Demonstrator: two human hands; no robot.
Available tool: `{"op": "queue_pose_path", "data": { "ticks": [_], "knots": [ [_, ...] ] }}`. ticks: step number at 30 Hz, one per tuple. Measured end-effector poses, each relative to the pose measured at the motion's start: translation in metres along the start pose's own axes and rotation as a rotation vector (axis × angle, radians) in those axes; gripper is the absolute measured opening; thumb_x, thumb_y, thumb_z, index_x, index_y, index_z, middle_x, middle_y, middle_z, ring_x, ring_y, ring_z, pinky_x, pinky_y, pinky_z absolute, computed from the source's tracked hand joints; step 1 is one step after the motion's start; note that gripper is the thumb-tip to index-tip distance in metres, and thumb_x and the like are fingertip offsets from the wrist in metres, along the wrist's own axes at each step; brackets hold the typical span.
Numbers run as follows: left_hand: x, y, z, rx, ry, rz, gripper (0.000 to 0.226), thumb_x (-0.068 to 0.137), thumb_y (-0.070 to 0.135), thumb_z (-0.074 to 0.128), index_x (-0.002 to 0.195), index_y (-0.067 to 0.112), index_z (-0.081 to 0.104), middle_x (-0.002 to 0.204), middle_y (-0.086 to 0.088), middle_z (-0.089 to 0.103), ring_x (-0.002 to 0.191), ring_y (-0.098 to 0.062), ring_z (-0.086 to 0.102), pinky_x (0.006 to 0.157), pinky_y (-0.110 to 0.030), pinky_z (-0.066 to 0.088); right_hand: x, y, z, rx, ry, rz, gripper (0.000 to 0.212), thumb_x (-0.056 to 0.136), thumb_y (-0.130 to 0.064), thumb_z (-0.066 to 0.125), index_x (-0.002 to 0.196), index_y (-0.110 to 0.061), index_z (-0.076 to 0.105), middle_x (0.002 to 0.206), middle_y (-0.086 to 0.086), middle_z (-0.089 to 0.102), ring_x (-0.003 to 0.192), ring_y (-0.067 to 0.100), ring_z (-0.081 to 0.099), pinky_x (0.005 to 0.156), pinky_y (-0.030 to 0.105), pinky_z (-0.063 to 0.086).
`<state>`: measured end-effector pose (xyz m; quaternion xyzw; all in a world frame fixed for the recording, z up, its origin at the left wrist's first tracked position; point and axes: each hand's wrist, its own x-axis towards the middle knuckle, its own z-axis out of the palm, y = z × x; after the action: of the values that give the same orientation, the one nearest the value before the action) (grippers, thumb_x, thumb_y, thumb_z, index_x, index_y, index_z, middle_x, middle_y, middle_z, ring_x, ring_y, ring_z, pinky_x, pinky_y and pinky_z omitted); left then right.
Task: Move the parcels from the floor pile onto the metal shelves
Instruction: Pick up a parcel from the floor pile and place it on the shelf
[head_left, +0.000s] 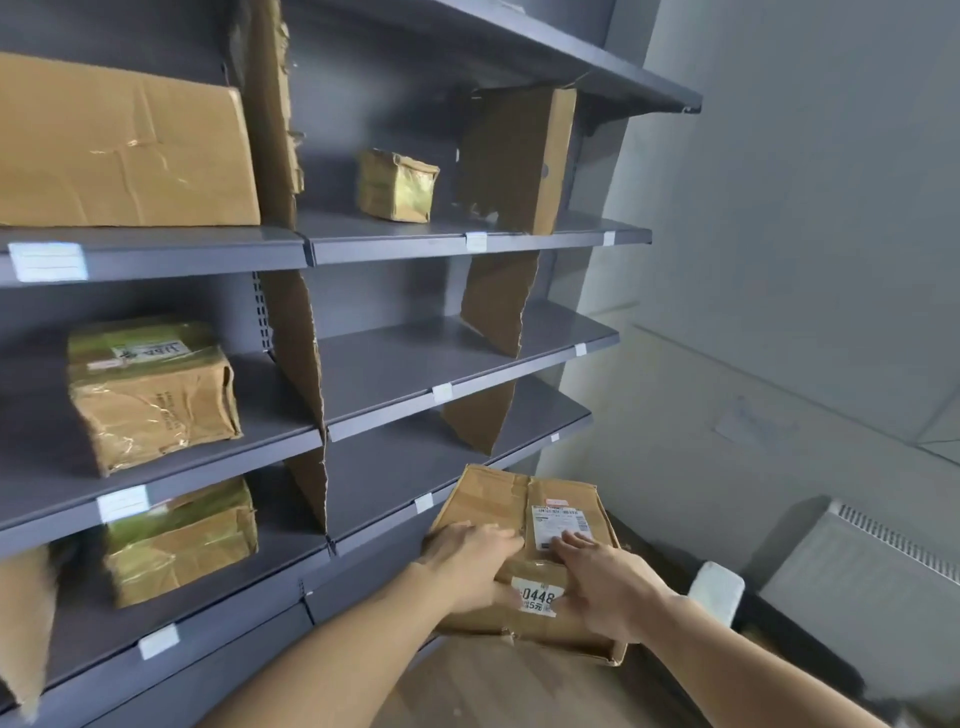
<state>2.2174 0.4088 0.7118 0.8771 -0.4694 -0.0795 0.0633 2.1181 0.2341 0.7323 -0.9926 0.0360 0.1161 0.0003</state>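
Observation:
I hold a brown cardboard parcel (498, 504) with a white shipping label and a "0448" sticker in front of the lower right shelf bay of the grey metal shelves (467, 374). My left hand (470, 558) grips its near left edge, fingers laid over the top and thumb against the front face. My right hand (605, 587) grips the near right part the same way, fingers resting on the label. The parcel's far edge reaches the lip of the lower shelf.
Other parcels sit on the shelves: a large box (119, 150) top left, a small one (397, 184) top middle, two taped ones (150, 395) (179, 540) at left. Torn cardboard dividers (296, 358) split the bays. A white radiator (872, 571) stands right.

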Motion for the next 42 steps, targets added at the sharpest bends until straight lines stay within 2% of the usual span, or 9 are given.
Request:
{"op": "queue_pose_path", "data": {
  "ticks": [7, 10, 17, 22, 33, 36, 38, 40, 42],
  "knots": [
    [0.082, 0.003, -0.002, 0.012, -0.022, -0.094, 0.062, 0.084, 0.056, 0.064, 0.131, 0.017, 0.052, 0.137, -0.001, 0.054, 0.124, -0.027, 0.052, 0.103, -0.041, 0.041, 0.068, 0.075, 0.003, 0.004, -0.001, -0.106, 0.073, 0.094, -0.044, 0.054, 0.155, -0.02, 0.022, 0.162, 0.0, 0.022, 0.148, 0.016, 0.022, 0.115, 0.031, 0.031],
    [0.121, 0.014, -0.007, 0.007, -0.031, -0.141, 0.065, 0.086, 0.055, 0.063, 0.138, 0.018, 0.049, 0.145, -0.002, 0.048, 0.133, -0.026, 0.045, 0.11, -0.041, 0.036, 0.092, 0.112, -0.005, -0.007, -0.009, -0.151, 0.077, 0.095, -0.044, 0.055, 0.157, -0.018, 0.018, 0.163, 0.001, 0.018, 0.149, 0.017, 0.019, 0.117, 0.033, 0.029],
    [0.181, 0.031, -0.016, 0.05, 0.001, -0.194, 0.065, 0.087, 0.053, 0.062, 0.138, 0.015, 0.049, 0.145, -0.005, 0.049, 0.134, -0.025, 0.045, 0.11, -0.042, 0.037, 0.125, 0.171, -0.027, -0.039, -0.02, -0.251, 0.074, 0.096, -0.047, 0.053, 0.156, -0.02, 0.019, 0.162, 0.001, 0.022, 0.148, 0.02, 0.023, 0.114, 0.038, 0.034],
    [0.199, 0.032, -0.017, 0.07, 0.007, -0.192, 0.068, 0.085, 0.057, 0.062, 0.138, 0.017, 0.049, 0.144, -0.004, 0.05, 0.132, -0.026, 0.047, 0.107, -0.042, 0.04, 0.137, 0.188, -0.026, -0.023, 0.009, -0.254, 0.073, 0.095, -0.048, 0.055, 0.155, -0.021, 0.022, 0.159, 0.0, 0.029, 0.145, 0.02, 0.029, 0.113, 0.038, 0.037],
    [0.191, 0.024, -0.029, 0.154, 0.11, -0.128, 0.056, 0.085, 0.058, 0.061, 0.125, 0.019, 0.055, 0.127, 0.002, 0.058, 0.119, -0.022, 0.055, 0.098, -0.04, 0.045, 0.135, 0.181, -0.029, -0.069, 0.145, -0.261, 0.08, 0.095, -0.047, 0.055, 0.156, -0.013, 0.016, 0.162, 0.005, 0.021, 0.149, 0.022, 0.02, 0.118, 0.036, 0.028],
    [0.183, 0.025, -0.035, 0.232, 0.218, -0.102, 0.068, 0.088, 0.056, 0.061, 0.14, 0.014, 0.049, 0.148, -0.001, 0.047, 0.137, -0.019, 0.041, 0.108, -0.036, 0.036, 0.127, 0.174, -0.032, -0.108, 0.229, -0.254, 0.08, 0.097, -0.046, 0.051, 0.157, -0.011, 0.011, 0.163, 0.008, 0.014, 0.15, 0.022, 0.013, 0.121, 0.033, 0.015],
    [0.175, 0.023, -0.041, 0.295, 0.324, -0.068, 0.074, 0.073, 0.065, 0.071, 0.129, 0.016, 0.063, 0.136, 0.002, 0.06, 0.127, -0.013, 0.053, 0.099, -0.029, 0.045, 0.123, 0.169, -0.036, -0.128, 0.294, -0.248, 0.079, 0.098, -0.046, 0.048, 0.157, -0.01, 0.009, 0.163, 0.008, 0.01, 0.151, 0.022, 0.01, 0.12, 0.03, 0.006],
    [0.168, 0.016, -0.043, 0.309, 0.353, -0.05, 0.078, 0.046, 0.072, 0.082, 0.102, 0.018, 0.078, 0.109, 0.005, 0.074, 0.101, -0.009, 0.068, 0.079, -0.023, 0.055, 0.122, 0.163, -0.04, -0.165, 0.402, -0.241, 0.081, 0.095, -0.049, 0.054, 0.155, -0.008, 0.019, 0.16, 0.008, 0.016, 0.149, 0.023, 0.018, 0.117, 0.031, 0.008],
    [0.163, 0.008, -0.046, 0.304, 0.409, -0.022, 0.079, 0.041, 0.067, 0.087, 0.099, 0.015, 0.078, 0.106, 0.0, 0.075, 0.098, -0.013, 0.07, 0.076, -0.025, 0.057, 0.122, 0.153, -0.046, -0.217, 0.496, -0.228, 0.086, 0.078, -0.057, 0.072, 0.143, -0.006, 0.048, 0.148, 0.009, 0.042, 0.135, 0.023, 0.046, 0.109, 0.035, 0.028]
  ]
}}
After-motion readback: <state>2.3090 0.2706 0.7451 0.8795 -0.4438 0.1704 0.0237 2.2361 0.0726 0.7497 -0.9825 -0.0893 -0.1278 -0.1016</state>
